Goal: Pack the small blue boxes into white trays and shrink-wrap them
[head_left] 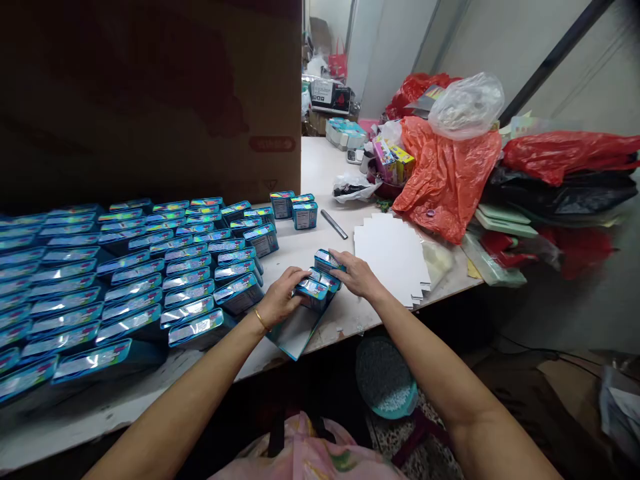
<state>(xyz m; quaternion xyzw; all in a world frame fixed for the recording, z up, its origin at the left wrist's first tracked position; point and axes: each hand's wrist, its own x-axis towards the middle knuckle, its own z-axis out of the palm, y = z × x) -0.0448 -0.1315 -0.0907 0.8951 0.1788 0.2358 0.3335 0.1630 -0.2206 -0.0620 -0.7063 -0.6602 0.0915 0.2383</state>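
Observation:
Close to the table's front edge, my left hand [283, 299], with a gold bangle at the wrist, closes on the near end of a small blue box [313, 289] with a shiny top. My right hand [356, 273] grips another small blue box [326, 259] just behind it, thumb and fingers at its right end. Between them another blue box is partly covered by the fingers. Beneath these lies a flat blue-edged card or open carton [296, 331] with a pale inside, jutting over the edge; its full shape is hidden.
Rows of similar blue boxes [187, 280] fill the left of the table, before a large brown carton [150, 100]. A grey blade-like tool [334, 225] and stacked white card sheets [387, 257] lie rightward. Red plastic bags [445, 173] crowd the right; a teal tub [395, 403] stands below.

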